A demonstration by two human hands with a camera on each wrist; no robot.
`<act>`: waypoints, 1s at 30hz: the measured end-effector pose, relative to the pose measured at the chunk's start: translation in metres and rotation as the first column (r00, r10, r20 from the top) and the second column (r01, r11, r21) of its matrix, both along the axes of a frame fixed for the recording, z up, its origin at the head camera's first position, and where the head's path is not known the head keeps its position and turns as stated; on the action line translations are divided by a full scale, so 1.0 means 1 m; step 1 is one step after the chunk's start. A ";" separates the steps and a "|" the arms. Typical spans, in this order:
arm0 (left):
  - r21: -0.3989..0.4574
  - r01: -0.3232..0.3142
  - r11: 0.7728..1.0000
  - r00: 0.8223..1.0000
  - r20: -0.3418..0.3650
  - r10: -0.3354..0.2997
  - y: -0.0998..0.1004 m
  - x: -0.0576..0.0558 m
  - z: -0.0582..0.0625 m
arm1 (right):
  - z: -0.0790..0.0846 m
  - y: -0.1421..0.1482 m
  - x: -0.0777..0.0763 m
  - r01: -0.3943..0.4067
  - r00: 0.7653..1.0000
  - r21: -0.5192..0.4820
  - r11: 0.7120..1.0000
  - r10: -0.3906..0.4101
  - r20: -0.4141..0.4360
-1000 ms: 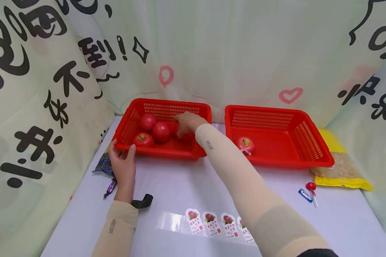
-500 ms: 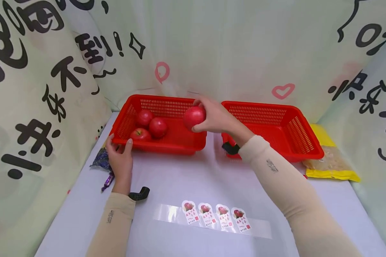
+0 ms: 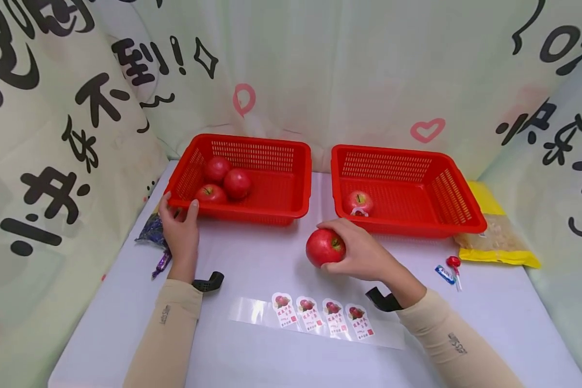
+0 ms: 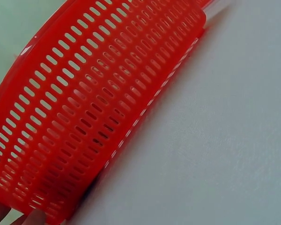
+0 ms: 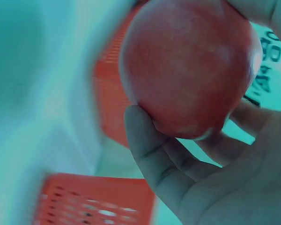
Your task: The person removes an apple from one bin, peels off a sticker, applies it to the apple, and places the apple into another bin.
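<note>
My right hand (image 3: 364, 253) holds a red apple (image 3: 324, 248) above the table in front of the gap between two red plastic baskets. In the right wrist view, the fingers wrap around the apple (image 5: 187, 65). At the near left corner of the left basket (image 3: 281, 188), my left hand (image 3: 181, 237) grips the rim, its thumb against the front. Several red apples (image 3: 236, 183) lie together in that basket's left part. The right basket (image 3: 417, 205) contains one apple (image 3: 359, 201) with a small white loop-shaped piece at its front.
A clear strip (image 3: 252, 312) bearing several apple-picture labels (image 3: 309, 314) lies on the near table. To the right are a red lollipop (image 3: 453, 262), a blue wrapped candy (image 3: 445, 275) and a yellow bag (image 3: 499, 240). A purple candy (image 3: 162, 264) and dark bag (image 3: 152, 231) lie left.
My right hand has taken an apple from the left basket, lifted it out and brought it right and nearer. My left hand has stayed at the left basket's corner.
</note>
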State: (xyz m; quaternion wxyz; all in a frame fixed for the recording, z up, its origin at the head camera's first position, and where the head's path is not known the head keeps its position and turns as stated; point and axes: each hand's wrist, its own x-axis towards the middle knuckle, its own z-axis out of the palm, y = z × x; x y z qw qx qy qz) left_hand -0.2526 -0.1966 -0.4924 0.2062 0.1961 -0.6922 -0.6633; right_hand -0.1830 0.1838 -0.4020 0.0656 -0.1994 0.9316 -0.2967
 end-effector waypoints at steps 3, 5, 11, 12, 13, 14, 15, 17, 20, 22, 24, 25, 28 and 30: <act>-0.001 -0.006 1.000 1.000 0.006 0.006 0.000 -0.003 0.002 | -0.016 0.000 -0.006 -0.010 1.000 0.048 0.999 0.009 0.022; 0.005 -0.010 1.000 1.000 0.011 0.010 0.001 -0.003 0.003 | -0.026 0.000 -0.010 -0.004 0.999 0.071 0.997 0.002 0.033; 0.010 0.000 1.000 1.000 0.021 0.000 0.004 -0.002 0.003 | -0.045 -0.004 -0.015 0.053 0.997 0.106 0.993 -0.058 0.041; 0.011 0.000 1.000 1.000 0.021 0.000 0.004 -0.001 0.003 | -0.047 -0.006 -0.014 0.062 0.997 0.109 0.992 -0.067 0.046; 0.011 -0.002 1.000 1.000 0.023 0.002 0.003 0.000 0.004 | -0.049 -0.007 -0.014 0.069 0.996 0.113 0.991 -0.075 0.053; 0.014 -0.006 1.000 1.000 0.021 0.006 0.002 0.000 0.004 | -0.051 -0.008 -0.014 0.070 0.995 0.113 0.991 -0.077 0.061; 0.018 -0.010 1.000 1.000 0.020 0.010 0.001 0.001 0.004 | -0.053 -0.009 -0.013 0.071 0.995 0.110 0.991 -0.078 0.069; 0.021 -0.014 1.000 1.000 0.018 0.014 0.000 0.003 0.003 | -0.057 -0.010 -0.011 0.074 0.993 0.096 0.993 -0.082 0.088; 0.021 -0.010 1.000 1.000 0.011 0.010 0.000 0.005 0.003 | -0.062 -0.009 -0.009 0.081 0.990 0.065 0.995 -0.088 0.112; 0.020 -0.003 1.000 1.000 0.005 0.003 0.000 0.006 0.003 | -0.064 -0.007 -0.010 0.092 0.986 0.044 0.995 -0.097 0.133; 0.020 0.000 1.000 1.000 -0.001 0.000 0.001 0.005 0.003 | -0.065 -0.005 -0.011 0.099 0.983 0.027 0.995 -0.102 0.152; 0.018 0.000 1.000 1.000 -0.005 0.000 0.001 0.005 0.003 | -0.065 -0.005 -0.011 0.100 0.982 0.021 0.995 -0.102 0.161; 0.016 0.000 1.000 1.000 -0.013 0.000 0.001 0.003 0.002 | -0.063 -0.001 -0.013 0.081 0.982 0.010 0.997 -0.081 0.171; 0.013 -0.001 1.000 1.000 -0.013 0.001 0.002 0.002 0.000 | -0.061 0.002 -0.014 0.058 0.983 0.006 0.998 -0.058 0.175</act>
